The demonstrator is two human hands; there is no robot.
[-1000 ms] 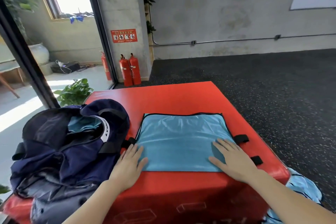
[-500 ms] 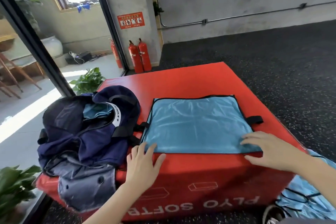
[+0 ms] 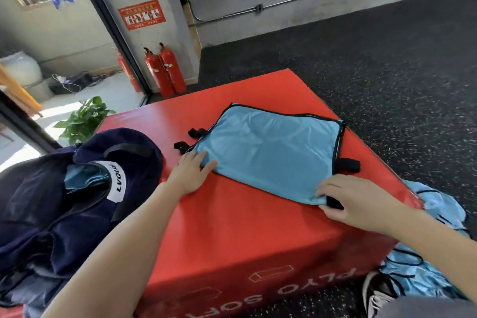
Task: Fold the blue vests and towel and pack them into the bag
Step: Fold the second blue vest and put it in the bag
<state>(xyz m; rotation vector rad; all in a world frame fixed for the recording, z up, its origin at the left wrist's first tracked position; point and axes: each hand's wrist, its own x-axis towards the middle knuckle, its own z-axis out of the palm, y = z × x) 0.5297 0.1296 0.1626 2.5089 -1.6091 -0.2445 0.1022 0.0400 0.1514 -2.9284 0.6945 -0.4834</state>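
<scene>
Fingers of the right hand (image 3: 361,204) now pinch the near corner of the folded blue vest (image 3: 268,152), where a second ago both palms pressed it flat; the left hand (image 3: 189,173), spread, rests at its opposite corner. The vest has turned on the red surface (image 3: 232,227), likely readying another fold before going into the bag (image 3: 64,201) beyond the left hand.

I see both my bare forearms reaching forward from the bottom of the view. My left hand (image 3: 189,174) lies palm down, fingers straight and held together, thumb spread, its fingertips on the near left corner of the folded light-blue fabric vest with black trim (image 3: 271,152). My right hand (image 3: 358,204) comes in from the lower right, wrist bent, knuckles up, fingers curled, thumb and fingertips pinching the vest's near right corner at a black strap. The two hands are well apart, one at each near corner.
</scene>
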